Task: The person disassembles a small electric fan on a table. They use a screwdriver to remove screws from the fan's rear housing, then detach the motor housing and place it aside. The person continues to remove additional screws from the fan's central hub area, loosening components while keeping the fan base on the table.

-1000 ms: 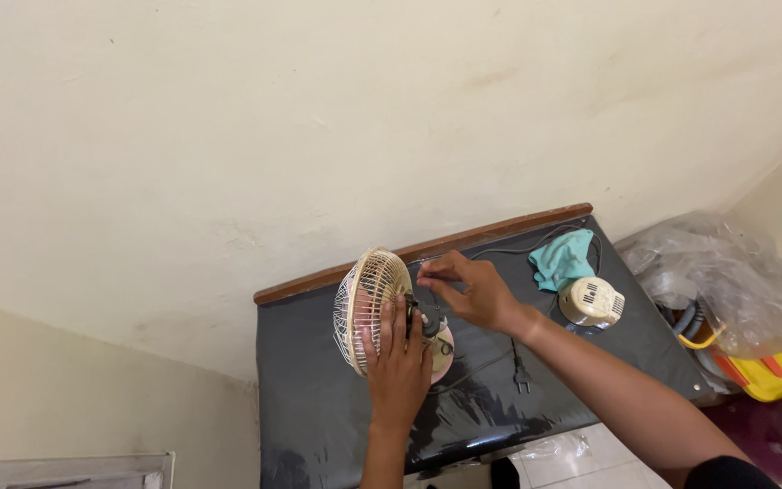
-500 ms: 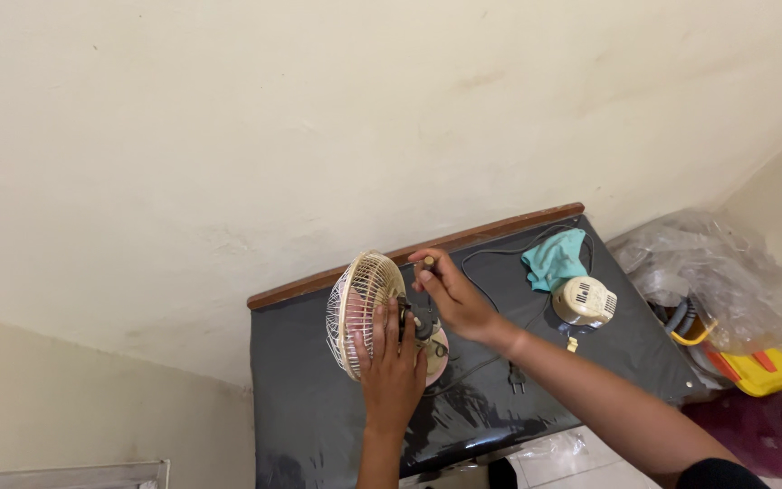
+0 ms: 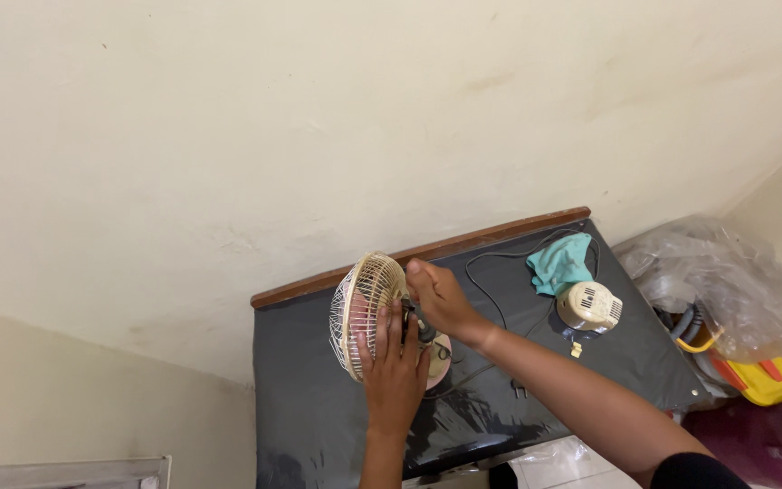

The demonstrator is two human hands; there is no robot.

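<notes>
Fan upright on table. Left hand flat on its grille; right hand pinched at the motor, contents unclear. Looks light; wire grille probably bends, I'd grip the base.

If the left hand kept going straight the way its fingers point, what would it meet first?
The left hand already lies against the fan's wire cage; straight on, it would likely slide up the cage, then reach the wall. Depth is unclear.
</notes>
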